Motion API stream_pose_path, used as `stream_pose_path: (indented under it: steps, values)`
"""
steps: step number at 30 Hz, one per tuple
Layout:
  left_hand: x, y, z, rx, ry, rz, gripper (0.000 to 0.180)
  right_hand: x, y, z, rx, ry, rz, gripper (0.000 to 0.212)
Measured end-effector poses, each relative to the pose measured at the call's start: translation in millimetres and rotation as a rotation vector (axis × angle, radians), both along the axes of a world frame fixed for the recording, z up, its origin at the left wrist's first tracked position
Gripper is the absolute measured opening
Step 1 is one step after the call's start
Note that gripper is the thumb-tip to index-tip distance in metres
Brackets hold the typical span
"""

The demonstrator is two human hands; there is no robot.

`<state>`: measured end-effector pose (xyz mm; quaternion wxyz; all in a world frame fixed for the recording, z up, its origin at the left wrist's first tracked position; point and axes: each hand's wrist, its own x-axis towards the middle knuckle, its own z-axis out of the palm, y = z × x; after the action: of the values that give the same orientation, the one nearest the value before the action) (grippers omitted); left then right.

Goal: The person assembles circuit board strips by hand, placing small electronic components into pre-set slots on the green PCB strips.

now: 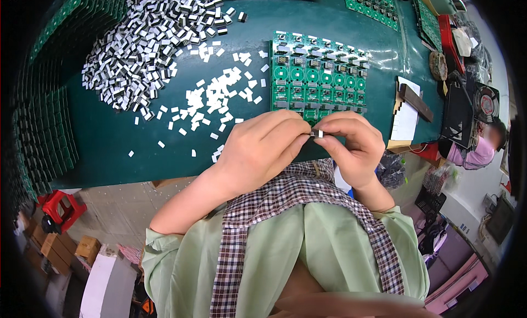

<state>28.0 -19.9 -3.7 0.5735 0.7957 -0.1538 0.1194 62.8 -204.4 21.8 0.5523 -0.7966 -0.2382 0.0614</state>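
Note:
My left hand (pixel 262 147) and my right hand (pixel 358 147) meet just in front of a green circuit board panel (pixel 319 79). Between their fingertips they pinch a small black-and-white block (pixel 318 134), whose far side is partly hidden by the fingers. The panel lies flat on the dark green table (pixel 181 172) and carries rows of small components and round outlines. To the left, a large heap of similar black-and-white blocks (pixel 143 54) covers the table. Many thin white rectangular pieces (pixel 211 98) lie scattered between the heap and the panel.
Stacked circuit boards (pixel 46 131) stand along the left edge. Another board panel (pixel 373 8) lies at the far right. A dark bar (pixel 415 102) rests on white paper (pixel 405 123). Beyond are a fan (pixel 487 102), a seated person (pixel 473 152) and a red stool (pixel 63 211).

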Motion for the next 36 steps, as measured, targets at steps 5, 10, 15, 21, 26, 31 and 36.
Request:
stream_pose_path:
  steps: [5,10,15,21,26,31,36]
  values:
    - [0.2,0.2,-3.5,0.057,-0.056,-0.024,0.018,1.5,-4.6,-1.8,0.036,0.089,0.026,0.017]
    - [1.6,2.1,-4.5,0.082,-0.102,-0.067,0.02,4.3,-7.0,-0.8,-0.03,-0.016,0.104,0.018]
    - [7.6,16.6,2.3,0.288,-0.154,0.026,0.019,15.1,-11.5,1.0,-0.246,-0.263,0.007,0.021]
    - [94.6,62.8,4.7,0.748,-0.195,0.188,0.013,17.1,-5.9,-5.7,-0.419,-0.542,0.109,0.026]
    - [102.8,63.1,-2.9,0.843,-0.209,0.129,0.011,14.4,-1.7,-5.2,-0.483,-0.615,0.116,0.027]
    - [99.5,62.4,-3.7,0.976,-0.291,0.177,0.012,9.4,-0.1,-5.6,-0.514,-0.618,0.052,0.027]
    - [73.6,64.9,1.7,0.802,-0.221,0.184,0.016,9.3,1.5,-2.6,-0.558,-0.619,0.065,0.027]
